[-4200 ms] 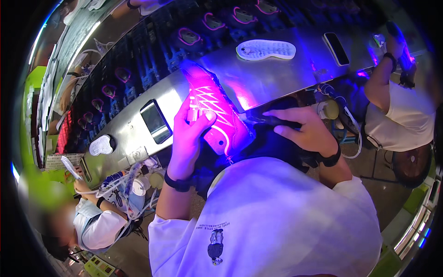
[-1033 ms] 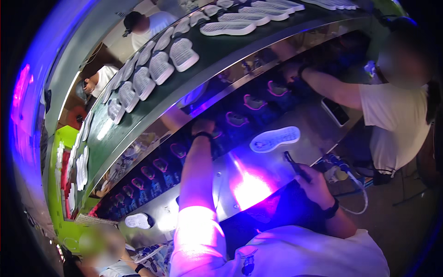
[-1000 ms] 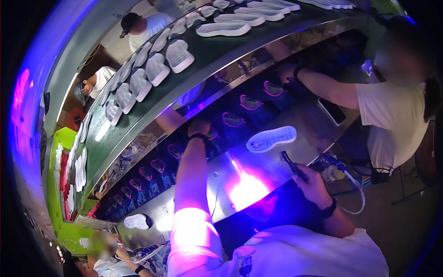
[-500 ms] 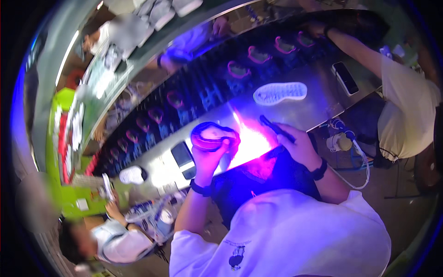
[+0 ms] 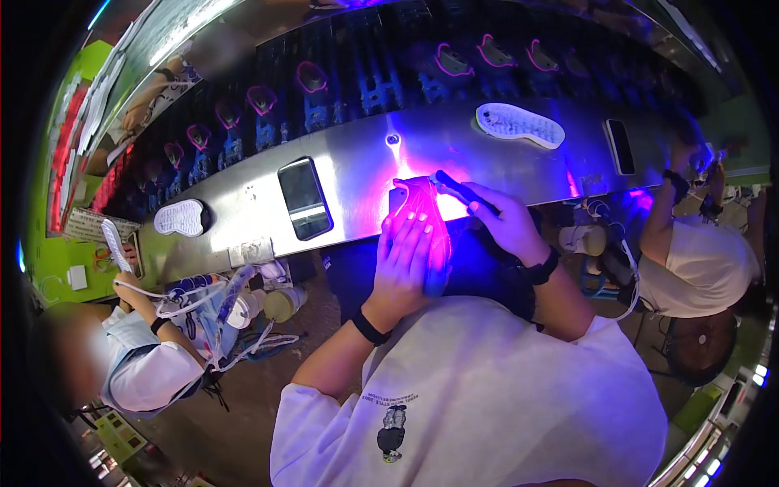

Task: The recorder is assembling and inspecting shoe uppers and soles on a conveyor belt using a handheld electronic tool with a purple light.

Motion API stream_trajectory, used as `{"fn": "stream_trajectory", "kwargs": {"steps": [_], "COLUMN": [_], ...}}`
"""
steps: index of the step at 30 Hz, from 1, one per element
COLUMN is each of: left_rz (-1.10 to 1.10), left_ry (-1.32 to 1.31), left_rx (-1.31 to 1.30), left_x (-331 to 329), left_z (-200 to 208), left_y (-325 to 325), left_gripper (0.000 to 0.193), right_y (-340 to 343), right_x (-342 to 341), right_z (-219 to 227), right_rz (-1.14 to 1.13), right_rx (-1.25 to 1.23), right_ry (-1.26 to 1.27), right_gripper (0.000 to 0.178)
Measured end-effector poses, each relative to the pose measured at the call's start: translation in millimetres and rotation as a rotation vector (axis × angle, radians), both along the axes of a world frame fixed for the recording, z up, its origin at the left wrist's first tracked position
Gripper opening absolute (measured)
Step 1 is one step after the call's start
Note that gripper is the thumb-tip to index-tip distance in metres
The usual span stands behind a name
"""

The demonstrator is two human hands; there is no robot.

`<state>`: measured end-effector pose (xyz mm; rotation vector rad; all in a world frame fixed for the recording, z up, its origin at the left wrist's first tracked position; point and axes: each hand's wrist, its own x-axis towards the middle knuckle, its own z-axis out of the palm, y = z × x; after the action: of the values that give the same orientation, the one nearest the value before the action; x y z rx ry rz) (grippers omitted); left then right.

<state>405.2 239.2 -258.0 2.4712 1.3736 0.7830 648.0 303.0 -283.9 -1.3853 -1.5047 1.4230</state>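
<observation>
A shoe upper (image 5: 442, 247), lit pink by a bright violet-pink glow, lies at the near edge of the steel bench. My left hand (image 5: 402, 260) holds it, fingers stretched out along its side; where the thumb sits is hidden. In my right hand (image 5: 511, 227) is a slim dark-handled tool (image 5: 464, 193). The tool's pale, blocky tip is at the far end of the shoe upper, and its exact kind I cannot make out. Just beyond them on the steel is a small bright lamp spot (image 5: 393, 140).
On the steel bench (image 5: 235, 191) lie two phones, one dark (image 5: 305, 199) and one at right (image 5: 620, 148). White soles (image 5: 519, 124) rest left and right. Behind runs a dark conveyor (image 5: 349, 89) carrying shoe uppers on blue holders. People work at both sides, beside cables and pots (image 5: 284, 304).
My left hand has brought the shoe upper down and nearer, turning it lengthwise. The tool's tip has come to the shoe upper. The whole view has swung, and the conveyor's shoe uppers have shifted.
</observation>
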Motion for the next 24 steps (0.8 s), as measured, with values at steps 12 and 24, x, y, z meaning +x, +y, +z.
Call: {"fn": "stream_trajectory", "kwargs": {"steps": [12,24], "left_rz": [-0.129,-0.162], "left_ry": [0.068,0.095], "left_rx": [-0.021,-0.095], "left_x": [-8.2,-2.8], "left_z": [-2.2,15.2], "left_y": [6.7,14.6], "left_gripper": [0.071,0.060], "right_y": [-36.9,-25.3], "right_x": [26.3,28.2], "right_z": [23.5,24.6], "right_rz": [0.171,0.152], "right_rx": [0.038,-0.163], "right_ry": [-0.027,0.019], "right_gripper": [0.040,0.043]}}
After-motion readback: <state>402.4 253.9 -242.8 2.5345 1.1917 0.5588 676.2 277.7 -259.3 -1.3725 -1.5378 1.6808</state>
